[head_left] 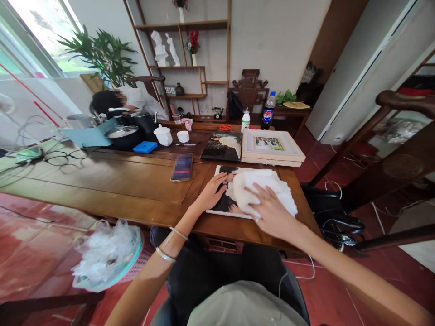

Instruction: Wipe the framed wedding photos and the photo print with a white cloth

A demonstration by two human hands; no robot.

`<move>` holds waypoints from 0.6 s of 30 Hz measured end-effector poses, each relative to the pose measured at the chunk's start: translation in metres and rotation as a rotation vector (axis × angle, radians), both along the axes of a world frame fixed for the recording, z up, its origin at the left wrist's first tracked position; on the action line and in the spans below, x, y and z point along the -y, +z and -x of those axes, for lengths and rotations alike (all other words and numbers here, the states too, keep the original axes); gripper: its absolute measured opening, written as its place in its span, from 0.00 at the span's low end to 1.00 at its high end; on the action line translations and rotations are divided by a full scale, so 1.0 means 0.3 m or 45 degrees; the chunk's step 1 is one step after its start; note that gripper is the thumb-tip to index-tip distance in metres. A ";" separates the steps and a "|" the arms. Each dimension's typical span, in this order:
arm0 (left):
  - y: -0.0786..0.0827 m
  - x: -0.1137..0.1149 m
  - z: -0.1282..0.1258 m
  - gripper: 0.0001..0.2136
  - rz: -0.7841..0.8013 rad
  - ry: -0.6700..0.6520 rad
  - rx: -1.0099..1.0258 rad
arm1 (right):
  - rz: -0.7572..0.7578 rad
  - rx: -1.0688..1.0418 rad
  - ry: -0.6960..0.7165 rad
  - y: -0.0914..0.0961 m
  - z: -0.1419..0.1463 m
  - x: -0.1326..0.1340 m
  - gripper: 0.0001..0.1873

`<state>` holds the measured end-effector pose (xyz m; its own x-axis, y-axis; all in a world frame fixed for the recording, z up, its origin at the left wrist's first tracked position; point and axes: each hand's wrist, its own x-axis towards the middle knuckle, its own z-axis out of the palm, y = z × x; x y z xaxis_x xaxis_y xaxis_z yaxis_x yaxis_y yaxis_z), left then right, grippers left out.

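A photo panel (217,204) with a white edge lies flat near the front right edge of the wooden table, showing a portrait partly covered. My left hand (214,190) rests open on its left side, fingers stretched out. On the panel's right part lies a bunched white cloth (278,190). My right hand (268,210) holds this cloth against the panel from above, its fingers spread over the fabric. What the cloth covers of the picture is hidden.
Behind the panel lie a dark photo board (220,147) and stacked white frames (295,147). A cola bottle (268,111) and a small white bottle (245,121) stand beyond. Left are a phone (181,167), white teapot (163,135) and blue box (145,147). Another person (142,97) leans at the far side.
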<state>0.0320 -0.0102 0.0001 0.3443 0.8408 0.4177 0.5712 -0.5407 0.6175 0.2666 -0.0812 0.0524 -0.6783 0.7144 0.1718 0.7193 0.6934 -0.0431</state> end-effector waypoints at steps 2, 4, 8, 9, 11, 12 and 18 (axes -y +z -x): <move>-0.001 -0.001 0.001 0.19 -0.008 -0.006 0.004 | 0.073 -0.008 0.091 0.005 0.018 0.095 0.14; -0.002 -0.002 0.001 0.19 -0.011 -0.008 0.000 | 0.116 -0.027 0.146 0.009 0.017 0.144 0.13; -0.001 -0.003 0.002 0.19 -0.007 -0.011 -0.022 | 0.086 -0.067 0.127 0.008 -0.031 0.061 0.15; 0.000 -0.002 0.002 0.19 -0.003 -0.011 -0.024 | 0.059 -0.068 0.094 0.006 -0.047 0.011 0.15; 0.002 0.000 0.001 0.19 0.001 -0.008 -0.023 | 0.002 -0.053 0.021 0.003 -0.074 -0.102 0.13; 0.003 0.001 0.001 0.19 0.003 -0.006 -0.020 | -0.024 -0.040 -0.019 0.002 -0.084 -0.157 0.14; 0.006 0.001 0.001 0.19 0.009 -0.001 -0.017 | -0.078 -0.009 -0.208 0.007 -0.059 -0.263 0.20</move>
